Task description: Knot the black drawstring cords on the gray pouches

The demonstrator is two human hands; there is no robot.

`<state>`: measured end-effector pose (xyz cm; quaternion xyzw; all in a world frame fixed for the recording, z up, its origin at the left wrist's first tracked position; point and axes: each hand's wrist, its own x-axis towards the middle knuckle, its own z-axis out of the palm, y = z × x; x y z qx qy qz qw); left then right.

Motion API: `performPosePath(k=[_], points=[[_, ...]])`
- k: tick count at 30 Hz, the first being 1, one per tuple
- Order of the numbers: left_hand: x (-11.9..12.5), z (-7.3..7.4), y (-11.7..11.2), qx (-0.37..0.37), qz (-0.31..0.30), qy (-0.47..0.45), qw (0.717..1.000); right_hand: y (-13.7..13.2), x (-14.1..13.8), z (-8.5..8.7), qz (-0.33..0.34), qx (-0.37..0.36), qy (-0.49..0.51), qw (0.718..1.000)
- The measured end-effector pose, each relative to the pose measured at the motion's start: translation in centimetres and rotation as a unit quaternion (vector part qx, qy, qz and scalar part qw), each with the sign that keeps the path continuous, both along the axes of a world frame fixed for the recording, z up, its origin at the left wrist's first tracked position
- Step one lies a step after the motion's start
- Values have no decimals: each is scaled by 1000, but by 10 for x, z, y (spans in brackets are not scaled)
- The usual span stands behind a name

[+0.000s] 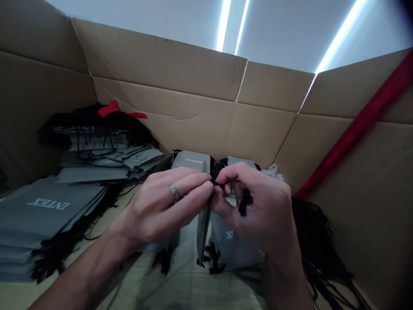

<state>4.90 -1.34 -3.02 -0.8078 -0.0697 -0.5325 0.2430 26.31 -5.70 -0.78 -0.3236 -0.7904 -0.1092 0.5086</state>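
Note:
My left hand (167, 204), with a ring on one finger, pinches the top edge of a grey pouch (202, 234). The pouch hangs nearly edge-on to me, upright, with a dark tuft at its lower corner. Thumb and forefinger of my right hand (263, 202) meet at the same top corner, closed on a black cord (244, 205) whose end shows against the palm. The fingertips of both hands almost touch, and the exact spot they grip is partly hidden. Behind and below the right hand lies a stack of grey pouches (234, 249) with black cord ends.
Left, a fanned pile of grey pouches (48, 204) bears INTEX lettering, with a taller heap (97, 159) behind under black cords (80, 118). Another INTEX stack (193, 160) stands at the back. Loose black cords (318, 241) hang right. Cardboard walls (167, 90) enclose the table (155, 288); a red strip (351, 129) crosses one.

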Motion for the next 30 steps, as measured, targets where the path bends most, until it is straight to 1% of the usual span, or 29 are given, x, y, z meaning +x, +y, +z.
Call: performPosePath(k=[4,7,10,12,16,17,18,19,20,22,24,25,26,27,28,30], points=[[3,2,2,28,-25,-23,999,1,-2,-1,20,0,25,999],[6,6,1,12,-69,-31,997,1,-1,-3,54,-33,47,997],[10,8,-2,-47,-105,-45,992,-1,1,-4,84,-81,80,990],[13,7,-2,-101,-136,-67,983,-1,0,-3,100,-104,104,984],[18,4,3,-215,-214,-123,945,1,-7,0,138,-153,161,965],[18,3,4,-232,-216,-129,939,3,-8,1,143,-168,174,960],[17,3,5,-237,-208,-129,940,4,-9,1,148,-179,184,955],[16,3,5,-227,-188,-127,947,5,-9,2,149,-185,187,953],[14,3,5,-201,-160,-117,959,6,-9,2,149,-183,186,954],[11,3,3,-120,-98,-82,985,6,-6,1,141,-167,169,961],[8,3,0,-39,-58,-56,996,5,-3,0,125,-143,145,971],[7,3,-2,-19,-49,-52,997,5,-1,0,116,-129,135,976],[7,3,-4,-19,-46,-52,997,4,0,-1,109,-115,125,979],[8,3,-6,-34,-50,-54,997,4,0,-1,106,-102,117,982],[10,3,-7,-60,-61,-61,994,3,1,-2,106,-88,113,984],[16,2,-9,-127,-104,-93,982,3,1,-3,113,-69,115,985]])
